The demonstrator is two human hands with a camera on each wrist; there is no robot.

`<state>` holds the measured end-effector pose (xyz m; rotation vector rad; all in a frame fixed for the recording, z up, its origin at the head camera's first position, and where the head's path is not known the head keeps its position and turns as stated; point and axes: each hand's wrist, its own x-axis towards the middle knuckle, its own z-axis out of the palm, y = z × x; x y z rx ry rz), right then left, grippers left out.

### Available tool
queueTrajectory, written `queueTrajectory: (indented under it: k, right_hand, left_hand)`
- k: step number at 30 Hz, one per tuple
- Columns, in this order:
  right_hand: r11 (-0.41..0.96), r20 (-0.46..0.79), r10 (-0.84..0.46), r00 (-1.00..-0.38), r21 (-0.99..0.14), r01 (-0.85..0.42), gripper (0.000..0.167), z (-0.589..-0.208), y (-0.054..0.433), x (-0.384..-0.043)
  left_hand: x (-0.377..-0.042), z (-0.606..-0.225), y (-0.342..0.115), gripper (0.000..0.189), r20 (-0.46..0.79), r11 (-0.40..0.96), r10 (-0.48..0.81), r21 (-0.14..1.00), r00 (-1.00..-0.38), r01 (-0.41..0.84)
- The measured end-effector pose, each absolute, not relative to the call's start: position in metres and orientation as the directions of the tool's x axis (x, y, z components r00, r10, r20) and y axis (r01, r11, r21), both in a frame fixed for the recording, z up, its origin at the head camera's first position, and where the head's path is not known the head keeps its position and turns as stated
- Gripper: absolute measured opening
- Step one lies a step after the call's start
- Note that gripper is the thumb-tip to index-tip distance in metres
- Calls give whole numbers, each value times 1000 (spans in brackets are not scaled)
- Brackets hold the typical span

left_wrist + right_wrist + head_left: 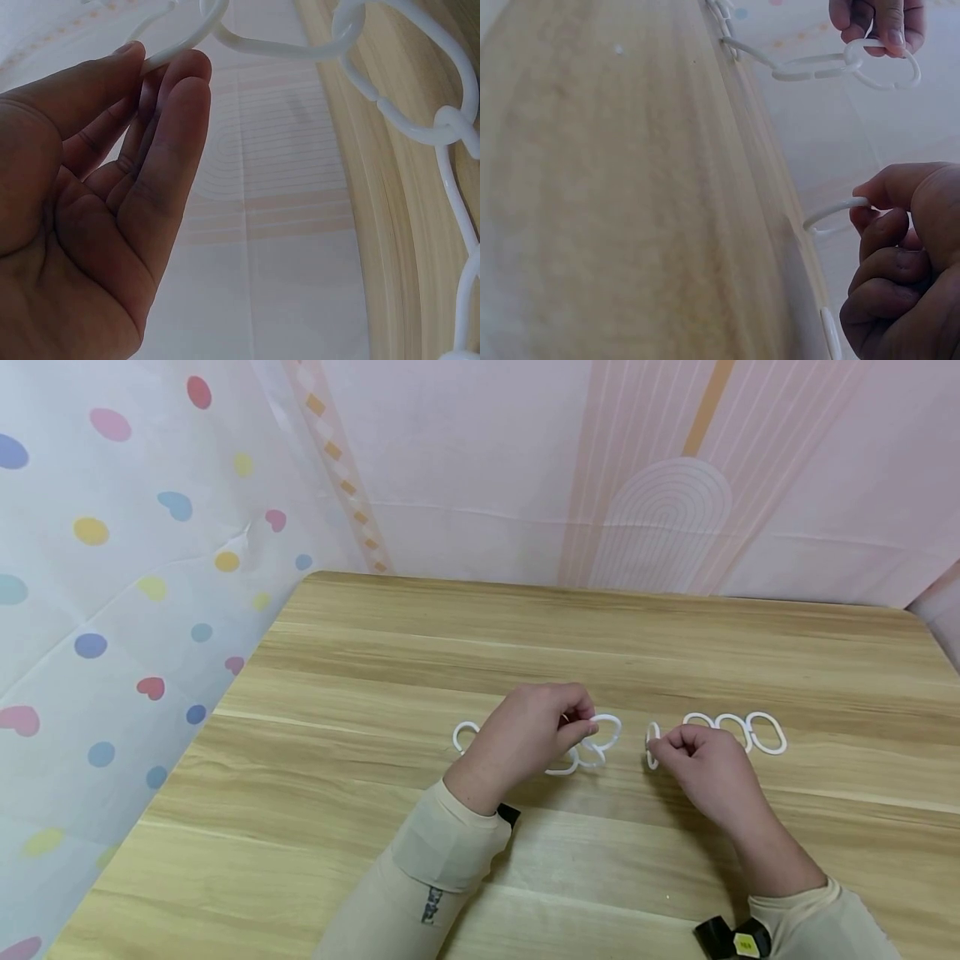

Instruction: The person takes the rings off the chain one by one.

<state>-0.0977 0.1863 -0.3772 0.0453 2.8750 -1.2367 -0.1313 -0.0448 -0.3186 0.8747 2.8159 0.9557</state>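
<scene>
**Left hand (528,727) pinched a white chain (292,51); right hand (708,768) pinched a lone white ring (834,210)**

The left hand's grip was narrow: thumb and fingertip met on the chain's end link, which stuck out at 3 o'clock from that hand in the head view. More joined links trailed at about 4 o'clock, and the right wrist view showed the chain running down to the wooden table (585,868). A white loop (455,737) showed at 9 o'clock from the left hand; the hand hid whether it joined the chain.

The right hand's grip was narrow too, thumb and index finger closed on the ring's edge, the other fingers folded toward the palm. The ring stood upright at 10 o'clock from that hand, near the chain's end link but apart from it. At about 1 o'clock from the right hand, 3 white links (748,724) lay in a row on the table; I cannot tell whether they were joined.
</scene>
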Motion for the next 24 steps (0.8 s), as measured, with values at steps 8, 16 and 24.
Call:
queueTrajectory:
  k: [8, 16, 24]
  right_hand:
    - [687, -39, 15, -999, -726, 38, 23, -378, 189, -98]
    - [694, -36, 12, -999, -719, 34, 24, -380, 192, -100]
    - [710, -4, 23, -1000, -704, 19, 21, -380, 196, -101]
  left_hand:
    - [-132, -319, -44, 10, 128, 655, 528, 568, -840, 498]
    - [-131, -319, -44, 10, 118, 656, 523, 577, -844, 487]
    - [-131, -319, -44, 11, 122, 654, 521, 579, -845, 487]
